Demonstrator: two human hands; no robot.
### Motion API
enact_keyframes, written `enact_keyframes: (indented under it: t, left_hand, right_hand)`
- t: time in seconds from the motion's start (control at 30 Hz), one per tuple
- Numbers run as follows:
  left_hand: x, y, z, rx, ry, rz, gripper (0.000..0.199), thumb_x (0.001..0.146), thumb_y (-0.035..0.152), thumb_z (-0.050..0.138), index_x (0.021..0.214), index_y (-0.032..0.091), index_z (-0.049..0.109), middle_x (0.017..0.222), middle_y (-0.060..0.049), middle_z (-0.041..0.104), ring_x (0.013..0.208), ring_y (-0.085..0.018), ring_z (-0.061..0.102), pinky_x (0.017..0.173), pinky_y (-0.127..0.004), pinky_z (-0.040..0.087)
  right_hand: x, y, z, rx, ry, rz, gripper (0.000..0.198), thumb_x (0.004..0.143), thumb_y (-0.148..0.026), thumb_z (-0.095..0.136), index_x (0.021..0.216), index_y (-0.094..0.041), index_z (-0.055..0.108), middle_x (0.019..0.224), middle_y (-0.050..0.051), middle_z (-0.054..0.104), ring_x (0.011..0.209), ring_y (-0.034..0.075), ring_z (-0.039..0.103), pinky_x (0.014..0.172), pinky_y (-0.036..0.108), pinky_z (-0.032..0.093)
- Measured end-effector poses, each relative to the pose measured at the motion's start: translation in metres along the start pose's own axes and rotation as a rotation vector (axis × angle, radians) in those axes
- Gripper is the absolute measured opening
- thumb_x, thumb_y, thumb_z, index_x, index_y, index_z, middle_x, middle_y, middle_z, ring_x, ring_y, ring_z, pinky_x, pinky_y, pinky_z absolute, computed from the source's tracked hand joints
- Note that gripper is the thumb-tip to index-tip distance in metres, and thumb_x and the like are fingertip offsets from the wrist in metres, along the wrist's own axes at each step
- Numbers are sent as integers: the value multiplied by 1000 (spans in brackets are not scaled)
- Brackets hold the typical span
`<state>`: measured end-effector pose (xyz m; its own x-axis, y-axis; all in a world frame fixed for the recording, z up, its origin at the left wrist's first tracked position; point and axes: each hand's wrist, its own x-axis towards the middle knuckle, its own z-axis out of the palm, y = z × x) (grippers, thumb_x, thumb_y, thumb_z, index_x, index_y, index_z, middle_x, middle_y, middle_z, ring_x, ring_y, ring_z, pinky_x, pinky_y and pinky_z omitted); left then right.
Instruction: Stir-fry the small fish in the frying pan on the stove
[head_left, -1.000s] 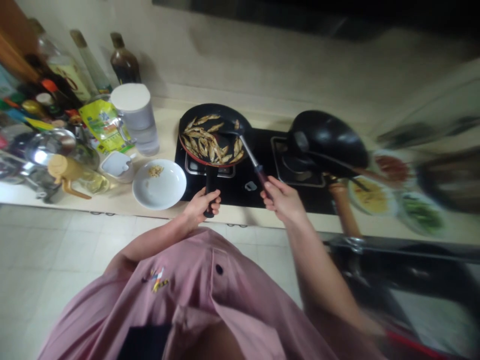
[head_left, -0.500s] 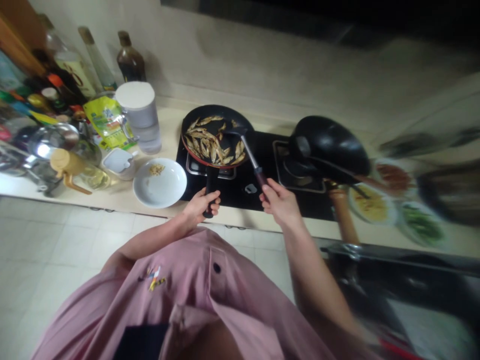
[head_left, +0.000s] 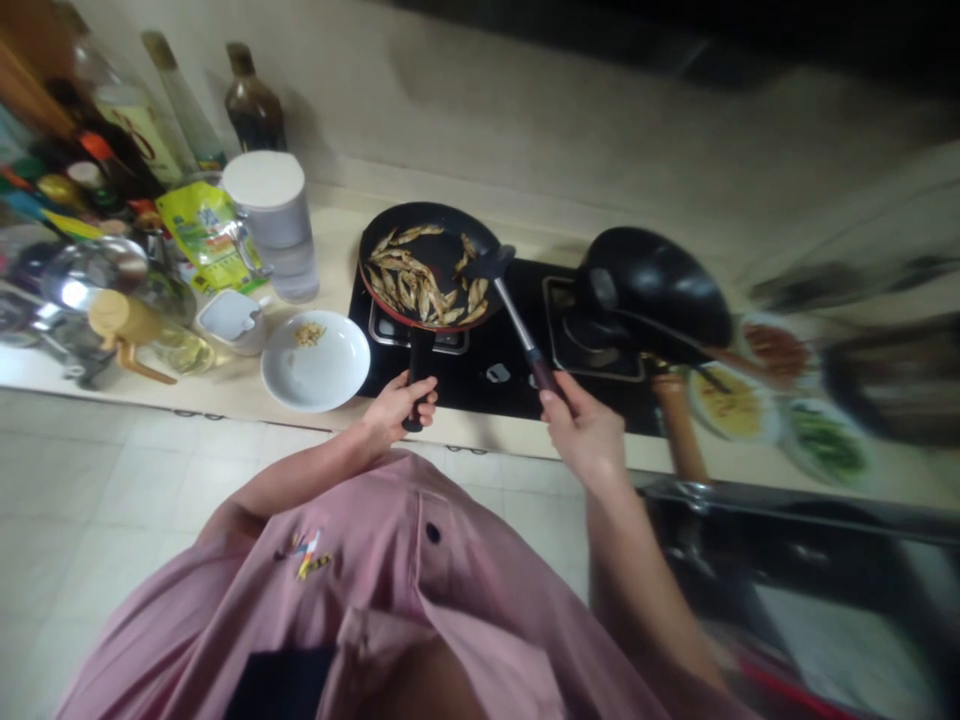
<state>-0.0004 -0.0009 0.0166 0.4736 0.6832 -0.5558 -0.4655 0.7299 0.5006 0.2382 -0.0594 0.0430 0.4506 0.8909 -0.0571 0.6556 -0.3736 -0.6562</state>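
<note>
My left hand (head_left: pixel 403 408) is closed round the black handle of a frying pan (head_left: pixel 454 232), which sits over the left burner of the black stove (head_left: pixel 480 385). Browned small fish (head_left: pixel 409 280) lie in the pan, mostly on its left and near side, with some at the right. In my right hand (head_left: pixel 585 430) is the dark handle of a spatula (head_left: pixel 517 310). Its black blade is at the pan's right rim, close to the fish there; whether it touches them I cannot tell.
A white plate (head_left: pixel 341 365) with chopped bits stands left of the stove, near a lidded pitcher (head_left: pixel 274 235) and several bottles (head_left: pixel 255 105). A black wok (head_left: pixel 667 285) is tilted over the right burner. Plates of yellow food (head_left: pixel 731 405) and greens (head_left: pixel 829 440) lie further right.
My right hand and the spatula have moved to the right, bringing the blade from inside the pan to its right rim. Fish at the right have shifted. My left hand keeps its hold.
</note>
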Motion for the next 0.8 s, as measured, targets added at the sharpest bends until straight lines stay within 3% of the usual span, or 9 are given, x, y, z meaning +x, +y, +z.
enact_keyframes:
  t: [0.1, 0.17, 0.33, 0.43, 0.63, 0.8]
  left_hand:
    - [0, 0, 0, 5, 3, 2, 35, 71, 22, 74, 80, 19, 40, 61, 4, 47, 44, -3, 36, 40, -16, 24]
    - [0, 1, 0, 12, 8, 5, 36, 71, 22, 74, 80, 19, 39, 61, 4, 47, 44, -3, 36, 40, -16, 24]
    - [0, 0, 0, 18, -14, 19, 38, 69, 25, 77, 80, 19, 41, 63, 4, 48, 44, -2, 35, 41, -15, 24]
    - [2, -1, -2, 19, -21, 20, 37, 69, 25, 76, 80, 18, 42, 63, 4, 48, 43, -2, 35, 40, -15, 23]
    - [4, -3, -4, 11, -40, 31, 36, 71, 25, 76, 81, 18, 42, 63, 4, 47, 43, -2, 36, 40, -15, 23]
    - [5, -2, -6, 27, -27, 31, 36, 70, 26, 76, 81, 18, 43, 63, 3, 48, 44, -2, 37, 40, -15, 24]
  right_hand:
    - [1, 4, -3, -193, 81, -69, 58, 82, -52, 51, 127, -17, 63, 70, 8, 68, 74, 24, 66, 79, 39, 51]
    - [4, 4, 0, -231, 87, -80, 57, 83, -51, 50, 127, -17, 63, 71, 8, 69, 77, 25, 67, 83, 40, 50]
    - [18, -1, 14, -121, 34, -97, 61, 85, -52, 49, 131, -14, 60, 76, 9, 70, 72, 22, 67, 79, 38, 52]
    - [18, -4, 8, -62, 12, -100, 59, 84, -53, 50, 129, -16, 61, 74, 6, 70, 68, 20, 67, 76, 35, 53]
    - [1, -2, -27, -258, 132, -134, 56, 84, -49, 51, 126, -14, 64, 92, 13, 72, 78, 25, 67, 80, 38, 51]
    - [-3, -7, -16, -294, 69, -188, 51, 85, -44, 50, 126, -16, 64, 101, 12, 72, 79, 24, 67, 80, 36, 50]
